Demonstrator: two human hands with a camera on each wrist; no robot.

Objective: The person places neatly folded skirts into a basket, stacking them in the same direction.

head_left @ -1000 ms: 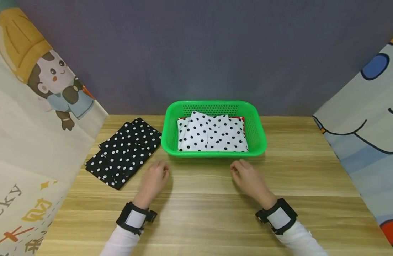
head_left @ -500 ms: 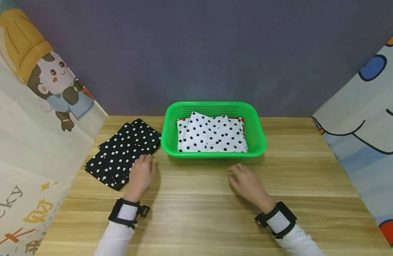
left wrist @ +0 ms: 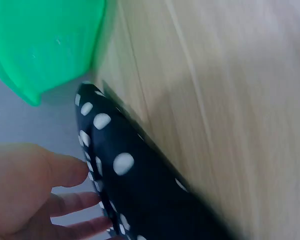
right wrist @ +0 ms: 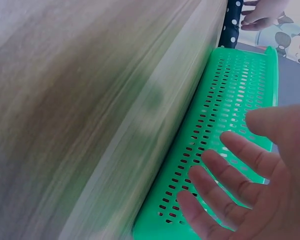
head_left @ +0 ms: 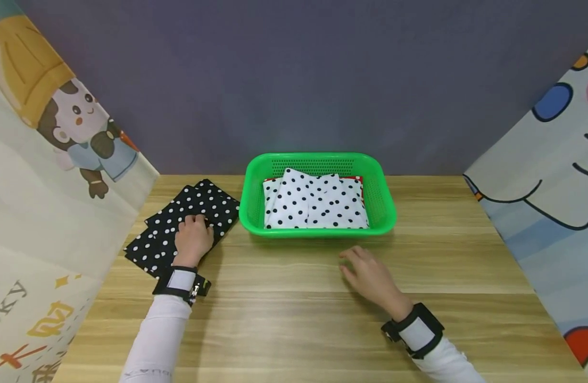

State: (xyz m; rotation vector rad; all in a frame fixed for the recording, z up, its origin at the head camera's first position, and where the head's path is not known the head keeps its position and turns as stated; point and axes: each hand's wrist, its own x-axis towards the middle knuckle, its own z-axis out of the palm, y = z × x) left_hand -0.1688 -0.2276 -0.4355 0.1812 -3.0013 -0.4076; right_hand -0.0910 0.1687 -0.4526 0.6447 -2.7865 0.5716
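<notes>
1. My left hand (head_left: 193, 239) rests on top of the black dotted cloth (head_left: 179, 229), fingers bent down onto the fabric. I cannot tell whether they pinch it or only press.
2. In the left wrist view the fingers (left wrist: 65, 170) lie against the edge of the cloth (left wrist: 125, 175), thumb side near the fold.
3. The cloth is folded flat on the wooden table (head_left: 298, 308), left of the green basket (head_left: 384, 207), its near corner just beside the basket's left wall.
4. My right hand (head_left: 370, 276) sits low over the table in front of the basket, fingers spread and relaxed, holding nothing.
5. In the right wrist view those fingers (right wrist: 225, 190) are splayed close to the basket's perforated wall (right wrist: 225, 100); I cannot tell if they touch it.
6. The basket holds a folded white dotted cloth (head_left: 315, 202), with a strip of red cloth (head_left: 356, 179) showing behind it.
7. Cartoon-printed sheets (head_left: 44, 175) stand at both sides, and a grey wall (head_left: 298, 80) at the back.
</notes>
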